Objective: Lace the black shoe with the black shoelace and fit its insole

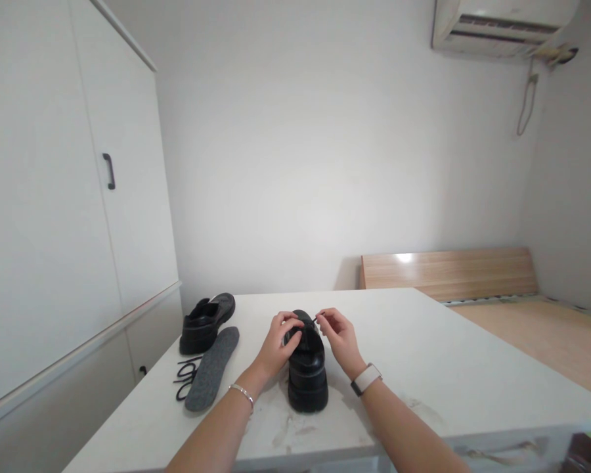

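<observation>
A black leather shoe [307, 381] stands upright on the white table, its heel toward me. My left hand [282, 340] rests against the left side of the shoe's opening, fingers bent around the upper near the tongue. On the other side, my right hand [339, 332] pinches a black shoelace [316, 319] between thumb and fingertips and holds it out from the shoe's eyelets. How far the lace runs through the eyelets is too small to tell.
At the table's left stands a second black shoe [199, 328]. Beside it lie a grey insole [213, 368] and a loose black lace [184, 376]. The white table [398, 368] has smudges near its front edge. A white cabinet [142, 197] borders the left; a wooden bed [448, 270] is right.
</observation>
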Demonstrator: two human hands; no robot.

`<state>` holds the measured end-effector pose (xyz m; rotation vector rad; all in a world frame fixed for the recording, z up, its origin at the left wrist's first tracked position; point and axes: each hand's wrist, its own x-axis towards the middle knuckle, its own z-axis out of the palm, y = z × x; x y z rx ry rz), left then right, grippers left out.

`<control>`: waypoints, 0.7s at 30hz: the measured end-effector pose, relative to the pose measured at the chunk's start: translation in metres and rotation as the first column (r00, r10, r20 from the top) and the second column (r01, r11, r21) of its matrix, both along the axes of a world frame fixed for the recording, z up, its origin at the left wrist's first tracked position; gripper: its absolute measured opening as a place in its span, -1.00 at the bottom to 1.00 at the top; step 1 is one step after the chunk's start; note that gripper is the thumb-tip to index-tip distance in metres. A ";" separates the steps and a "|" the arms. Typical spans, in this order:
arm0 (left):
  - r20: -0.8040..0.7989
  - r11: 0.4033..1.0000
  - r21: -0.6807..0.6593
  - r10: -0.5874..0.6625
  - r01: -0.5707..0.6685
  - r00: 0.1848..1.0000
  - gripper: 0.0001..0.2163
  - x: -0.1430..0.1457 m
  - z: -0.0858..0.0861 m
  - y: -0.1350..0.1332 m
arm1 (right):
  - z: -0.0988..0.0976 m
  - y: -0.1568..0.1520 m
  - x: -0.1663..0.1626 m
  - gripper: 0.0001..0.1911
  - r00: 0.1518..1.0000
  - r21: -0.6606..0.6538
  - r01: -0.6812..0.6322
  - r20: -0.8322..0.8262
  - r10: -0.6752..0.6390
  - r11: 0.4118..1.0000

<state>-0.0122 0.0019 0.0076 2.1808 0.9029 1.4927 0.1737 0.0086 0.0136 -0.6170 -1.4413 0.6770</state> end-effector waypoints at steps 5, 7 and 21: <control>0.061 0.998 -0.067 -0.015 0.019 0.998 -0.90 0.002 -0.002 0.003 | 0.001 0.005 0.007 -0.69 0.986 -0.098 -0.065 -0.157 0.049 0.993; 0.104 0.994 -0.102 -0.038 0.049 0.994 -0.91 0.001 -0.001 0.002 | 0.000 0.007 0.009 -0.64 0.979 -0.137 -0.108 -0.184 0.081 0.985; 0.378 0.958 -0.281 0.059 0.054 0.924 -0.72 -0.018 0.005 0.009 | -0.018 0.017 0.009 -0.80 0.978 -0.252 -0.145 0.110 0.178 0.957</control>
